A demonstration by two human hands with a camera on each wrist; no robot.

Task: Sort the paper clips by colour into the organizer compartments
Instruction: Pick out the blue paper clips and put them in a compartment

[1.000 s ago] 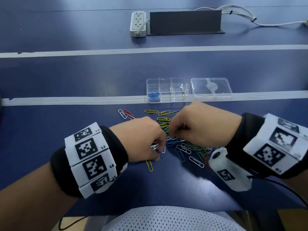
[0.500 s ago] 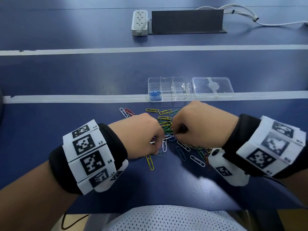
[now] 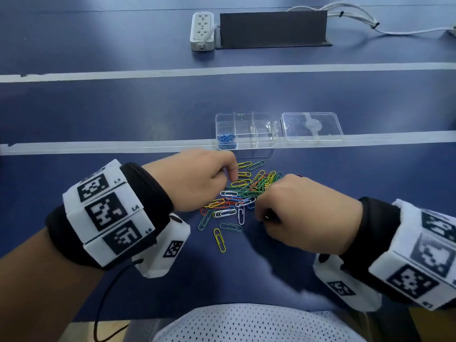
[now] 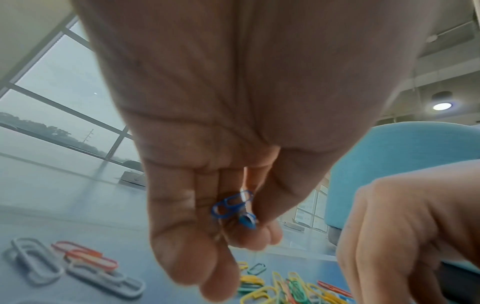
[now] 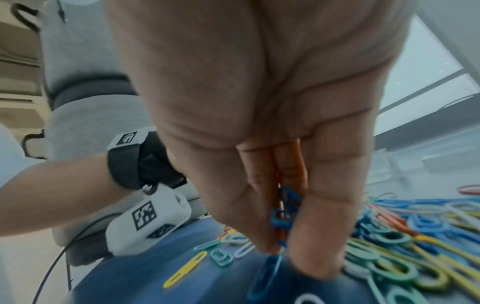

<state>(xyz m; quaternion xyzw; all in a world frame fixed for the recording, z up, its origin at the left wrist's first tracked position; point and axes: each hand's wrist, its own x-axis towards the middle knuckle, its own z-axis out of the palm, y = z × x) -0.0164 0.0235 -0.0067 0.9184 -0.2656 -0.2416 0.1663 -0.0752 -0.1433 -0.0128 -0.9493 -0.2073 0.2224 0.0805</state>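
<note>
A heap of mixed-colour paper clips lies on the blue table just before the clear organizer. Several blue clips sit in its front-left compartment; the other compartments look empty. My left hand hovers at the heap's far left edge, near the organizer, and pinches a few blue clips between thumb and fingers. My right hand is at the heap's near right side, its fingers curled round a bunch of blue clips. One more blue clip lies under its fingertips.
The organizer's clear lid lies open to its right. White tape lines cross the table. At the far edge are a power strip, a black panel and white cables. Loose white and red clips lie left of the heap.
The hands have drawn apart over the heap. The left hand moved away from me towards the organizer; the right hand moved back towards me. More of the heap shows.
</note>
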